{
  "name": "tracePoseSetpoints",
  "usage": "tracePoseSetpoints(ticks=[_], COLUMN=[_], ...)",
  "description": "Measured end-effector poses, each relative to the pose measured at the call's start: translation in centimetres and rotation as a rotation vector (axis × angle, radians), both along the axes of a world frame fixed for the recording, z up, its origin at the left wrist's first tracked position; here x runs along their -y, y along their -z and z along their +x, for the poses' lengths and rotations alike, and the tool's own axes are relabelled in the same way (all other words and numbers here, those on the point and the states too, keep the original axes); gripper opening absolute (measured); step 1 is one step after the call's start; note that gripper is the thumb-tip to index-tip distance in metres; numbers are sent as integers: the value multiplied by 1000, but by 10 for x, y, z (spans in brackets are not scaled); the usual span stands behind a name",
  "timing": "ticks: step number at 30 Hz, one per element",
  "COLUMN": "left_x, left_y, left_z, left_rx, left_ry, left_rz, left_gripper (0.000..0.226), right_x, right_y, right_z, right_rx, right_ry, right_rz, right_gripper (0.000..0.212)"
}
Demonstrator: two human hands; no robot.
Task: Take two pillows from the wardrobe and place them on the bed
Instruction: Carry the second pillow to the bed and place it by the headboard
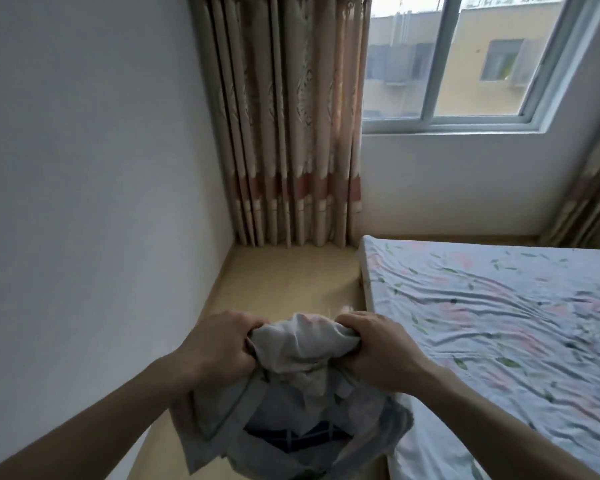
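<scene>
Both hands grip a pale, crumpled pillow (302, 344) in front of me, low in the head view. My left hand (222, 344) clutches its left top corner and my right hand (381, 348) clutches its right top corner. The pillow hangs down from my fists over the floor, just left of the bed's edge; its lower part looks grey-blue with dark stripes. The bed (499, 323) lies to the right, covered by a wrinkled white sheet with pink flowers and green leaves. No wardrobe is in view.
A white wall (84, 202) runs along the left. A strip of tan floor (284, 278) leads between the wall and the bed toward beige patterned curtains (291, 133). A window (465, 64) sits above the bed's far side, with another curtain (589, 202) at the right.
</scene>
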State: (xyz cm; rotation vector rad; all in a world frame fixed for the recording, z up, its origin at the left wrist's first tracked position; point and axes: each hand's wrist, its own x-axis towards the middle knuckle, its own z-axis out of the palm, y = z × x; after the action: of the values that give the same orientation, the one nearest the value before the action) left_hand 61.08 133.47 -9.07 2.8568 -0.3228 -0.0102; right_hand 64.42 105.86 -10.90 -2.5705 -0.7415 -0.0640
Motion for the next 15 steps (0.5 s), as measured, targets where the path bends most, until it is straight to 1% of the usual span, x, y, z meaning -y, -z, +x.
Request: tracePoseSetpoints(ticks=[3,8,12,15], left_x=[-8,6,23,35], left_y=[-5,-12,-11,-1], left_z=[63,165,250,303], left_rx=[6,-9,-10,-23], left_ry=[94,268,336,357], left_rz=[-6,-25,-20,-4], left_gripper=[9,12,12,15], right_x=[-5,8,21,31], right_y=[3,6,4,12], right_z=[40,105,169,218], right_rx=[4,-3,-3,-17], right_ry=[103,263,334,352], right_rz=[11,-5,6,-5], right_gripper=[17,21,15,14])
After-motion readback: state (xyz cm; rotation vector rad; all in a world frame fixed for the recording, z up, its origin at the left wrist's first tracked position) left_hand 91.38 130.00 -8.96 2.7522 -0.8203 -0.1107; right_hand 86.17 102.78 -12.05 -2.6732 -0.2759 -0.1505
